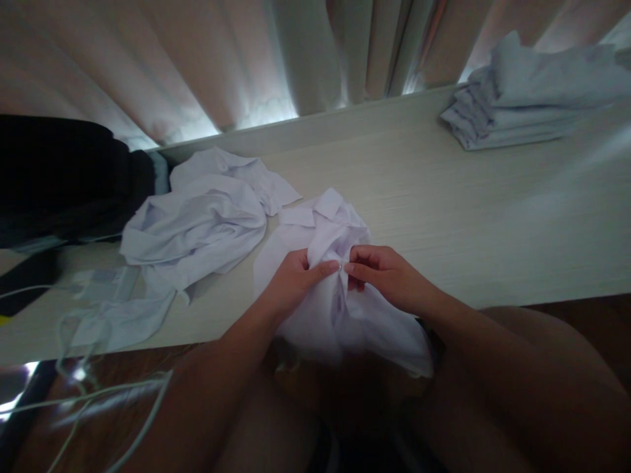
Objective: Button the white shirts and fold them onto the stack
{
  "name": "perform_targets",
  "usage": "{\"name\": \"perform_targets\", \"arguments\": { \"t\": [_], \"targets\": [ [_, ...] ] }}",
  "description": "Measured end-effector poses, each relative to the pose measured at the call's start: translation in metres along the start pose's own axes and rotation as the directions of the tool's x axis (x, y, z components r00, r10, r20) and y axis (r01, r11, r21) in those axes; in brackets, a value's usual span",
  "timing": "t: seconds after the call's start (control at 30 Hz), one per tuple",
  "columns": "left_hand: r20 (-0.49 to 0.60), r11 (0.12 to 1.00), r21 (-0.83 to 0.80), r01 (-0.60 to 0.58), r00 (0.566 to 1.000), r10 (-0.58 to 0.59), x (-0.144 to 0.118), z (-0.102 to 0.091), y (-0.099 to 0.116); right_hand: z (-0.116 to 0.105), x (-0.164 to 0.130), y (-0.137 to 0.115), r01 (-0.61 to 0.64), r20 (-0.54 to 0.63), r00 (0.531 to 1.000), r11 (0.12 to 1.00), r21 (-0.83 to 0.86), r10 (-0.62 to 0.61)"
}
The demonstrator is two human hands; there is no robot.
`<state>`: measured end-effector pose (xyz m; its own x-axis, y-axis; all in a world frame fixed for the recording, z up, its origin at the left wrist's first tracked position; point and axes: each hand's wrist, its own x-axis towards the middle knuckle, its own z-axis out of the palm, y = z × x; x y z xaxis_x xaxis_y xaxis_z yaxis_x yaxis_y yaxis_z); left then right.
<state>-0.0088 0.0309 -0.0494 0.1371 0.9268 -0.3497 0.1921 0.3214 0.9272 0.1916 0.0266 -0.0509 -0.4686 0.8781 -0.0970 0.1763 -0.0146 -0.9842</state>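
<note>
- White shirt (pixel 340 289): bunched at near edge of table (pixel 468 223), lower part draped over the edge toward the lap; collar uppermost, pointing away.
- Left hand (pixel 290 279): closed, thumb and forefinger pinching shirt front at the placket, just below the collar.
- Right hand (pixel 389 276): closed likewise, pinching the opposite placket edge; fingertips of both hands almost touching at the centre.
- Handling, judged: thin woven cloth, light, limp, no stiffness except collar and placket band; creases readily, slides easily on the smooth tabletop. Best hold at placket edges or collar, where doubled fabric gives firm purchase; single layers likely to slip or bunch.
- Second white shirt (pixel 197 223): crumpled, lying left of the held one, just beside it, sleeve trailing toward the near edge.
- Folded stack of pale garments (pixel 527 98): far right, well apart.
- Dark bag (pixel 64 177): far left; white cables (pixel 98 387) below it.
- Curtains (pixel 197 66): behind the table.
</note>
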Motion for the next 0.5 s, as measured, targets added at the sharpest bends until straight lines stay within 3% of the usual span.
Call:
{"name": "perform_targets", "arguments": {
  "t": [0.2,0.5],
  "targets": [
    [-0.077,0.996,0.082,-0.039,0.996,0.046,-0.002,0.003,-0.001,0.0,-0.001,0.0,-0.01,-0.022,1.0,0.997,-0.072,0.009],
    [-0.065,0.98,0.172,-0.097,0.992,0.11,0.0,0.001,-0.002,0.004,0.001,0.01,0.012,-0.049,0.999,0.998,-0.066,-0.015]
  ]
}}
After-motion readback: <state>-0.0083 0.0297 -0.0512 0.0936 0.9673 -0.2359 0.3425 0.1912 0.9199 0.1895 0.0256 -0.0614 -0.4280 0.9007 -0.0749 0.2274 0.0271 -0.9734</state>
